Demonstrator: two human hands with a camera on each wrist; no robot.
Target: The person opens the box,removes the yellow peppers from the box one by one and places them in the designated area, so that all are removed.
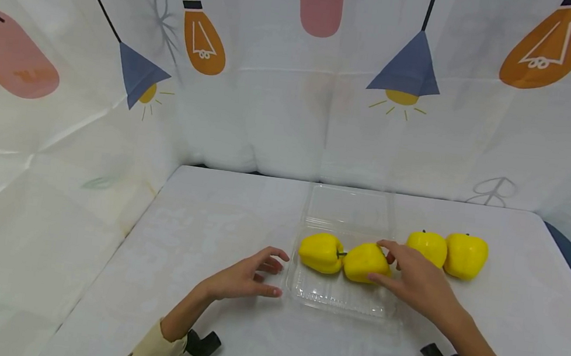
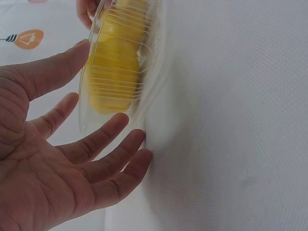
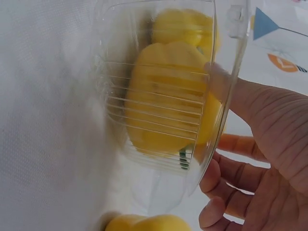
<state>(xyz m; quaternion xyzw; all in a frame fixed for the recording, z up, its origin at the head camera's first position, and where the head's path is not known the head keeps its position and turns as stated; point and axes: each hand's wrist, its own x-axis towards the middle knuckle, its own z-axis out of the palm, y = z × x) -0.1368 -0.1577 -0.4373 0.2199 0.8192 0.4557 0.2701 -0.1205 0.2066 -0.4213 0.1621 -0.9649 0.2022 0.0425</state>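
A clear plastic clamshell box lies on the table with its lid folded back. Inside it are two yellow bell peppers, the left one and the right one, lying on their sides with stems facing each other. My right hand holds the right pepper, thumb on its near side and index finger on its far side. In the right wrist view the thumb reaches over the box rim, with other fingers bent outside the wall. My left hand is spread beside the box's left wall, holding nothing.
Two more yellow bell peppers, a nearer one and a farther-right one, stand upright right of the box, partly behind my right hand. A white table carries everything. Behind it hangs a white curtain printed with lamps and bulbs.
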